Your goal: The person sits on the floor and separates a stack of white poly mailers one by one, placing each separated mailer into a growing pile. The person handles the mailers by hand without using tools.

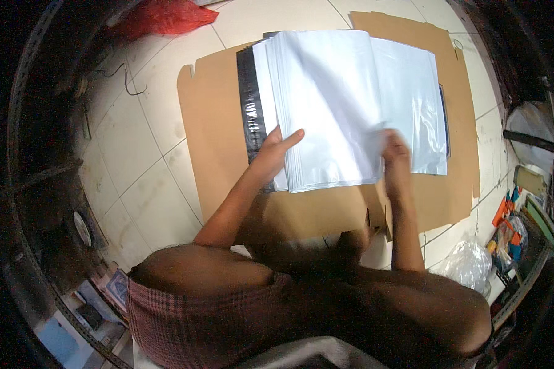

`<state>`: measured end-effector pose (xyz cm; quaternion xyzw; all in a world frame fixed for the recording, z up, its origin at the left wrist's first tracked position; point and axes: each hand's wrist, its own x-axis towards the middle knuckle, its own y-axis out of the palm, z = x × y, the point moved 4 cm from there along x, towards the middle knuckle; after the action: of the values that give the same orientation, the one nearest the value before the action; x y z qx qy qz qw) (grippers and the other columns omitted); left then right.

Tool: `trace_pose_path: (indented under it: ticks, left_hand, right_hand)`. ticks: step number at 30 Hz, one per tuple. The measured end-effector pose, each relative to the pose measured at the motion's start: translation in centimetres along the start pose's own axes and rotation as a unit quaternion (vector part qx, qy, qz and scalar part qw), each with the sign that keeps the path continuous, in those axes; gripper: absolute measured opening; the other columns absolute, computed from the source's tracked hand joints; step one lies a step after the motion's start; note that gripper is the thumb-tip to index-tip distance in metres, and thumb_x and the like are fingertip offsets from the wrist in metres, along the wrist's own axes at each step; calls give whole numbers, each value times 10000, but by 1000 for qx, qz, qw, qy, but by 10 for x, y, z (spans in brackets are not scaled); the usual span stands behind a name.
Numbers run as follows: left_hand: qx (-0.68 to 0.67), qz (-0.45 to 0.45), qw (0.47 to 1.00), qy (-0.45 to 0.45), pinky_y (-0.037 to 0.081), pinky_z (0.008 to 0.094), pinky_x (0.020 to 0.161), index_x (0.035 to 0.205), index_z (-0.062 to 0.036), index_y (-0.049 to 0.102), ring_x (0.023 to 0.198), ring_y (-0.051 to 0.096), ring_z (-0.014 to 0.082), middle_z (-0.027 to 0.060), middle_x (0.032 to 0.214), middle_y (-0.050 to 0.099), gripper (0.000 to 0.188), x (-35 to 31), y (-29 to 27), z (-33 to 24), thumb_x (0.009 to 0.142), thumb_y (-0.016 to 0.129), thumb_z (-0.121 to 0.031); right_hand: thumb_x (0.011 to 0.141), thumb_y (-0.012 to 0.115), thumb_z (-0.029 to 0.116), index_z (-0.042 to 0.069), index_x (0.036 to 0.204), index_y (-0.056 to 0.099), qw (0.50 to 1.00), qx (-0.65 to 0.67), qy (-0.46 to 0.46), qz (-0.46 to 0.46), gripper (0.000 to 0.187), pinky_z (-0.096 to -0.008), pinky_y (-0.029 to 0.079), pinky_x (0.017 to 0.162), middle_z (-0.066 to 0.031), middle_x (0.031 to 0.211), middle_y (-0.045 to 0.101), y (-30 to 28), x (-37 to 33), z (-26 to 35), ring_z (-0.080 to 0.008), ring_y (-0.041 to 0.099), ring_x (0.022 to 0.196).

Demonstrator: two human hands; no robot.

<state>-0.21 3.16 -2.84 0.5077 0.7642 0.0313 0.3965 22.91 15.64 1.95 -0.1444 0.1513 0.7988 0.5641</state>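
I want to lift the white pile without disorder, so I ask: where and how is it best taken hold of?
Probably at the left edge of the white pile, coming from the left and pinching from above and below. There many layers' edges lie close together, so they could be held as one, and the left grip is there with its thumb on top.

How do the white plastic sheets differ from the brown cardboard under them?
The white plastic sheets are shiny; the brown cardboard looks dull. The sheets are stacked; the cardboard is spread over the floor. The sheets cover less area than the cardboard. Both lie mostly flat.
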Motion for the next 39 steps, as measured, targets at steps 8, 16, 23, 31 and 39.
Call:
trace_pose_path:
  ticks: [8,16,23,31,39]
  left_hand:
    - [13,-10,999,-36,473,385,993,1398,19,408,1175,574,236,155,1292,573,544,2,1,-3,974,628,-241]
    - [-134,17,991,-9,452,404,1026,1403,0,421,1219,543,245,148,1329,553,521,3,11,-5,1048,462,-380]
    - [78,-22,997,-1,464,406,1009,1408,12,402,1180,575,247,157,1305,575,553,-1,1,-1,989,604,-287]
    - [52,-12,998,-14,476,343,970,1366,37,446,1117,594,209,144,1252,602,509,-3,7,-8,964,643,-206]
    - [-121,29,992,-16,445,411,1042,1421,-6,387,1203,554,252,141,1333,549,576,2,2,-1,1016,534,-388]
  right_hand:
    - [876,714,160,41,1023,568,819,-270,-449,-234,239,-361,459,883,-88,1014,583,-55,-65,110,-235,543,998]
    - [695,841,347,117,880,693,815,-492,-276,134,330,-402,382,857,-28,840,630,83,-16,12,-263,538,861]
    - [865,742,189,91,900,732,972,-189,-32,133,105,-313,417,807,23,864,686,27,0,5,-105,544,869]
    - [1040,483,146,-8,1131,546,793,-317,-397,-337,190,-318,493,824,-88,1004,582,-89,-46,99,-188,560,933]
    - [658,880,313,68,906,660,835,-450,-263,175,413,-347,448,690,-62,815,638,83,-10,8,-229,541,777]
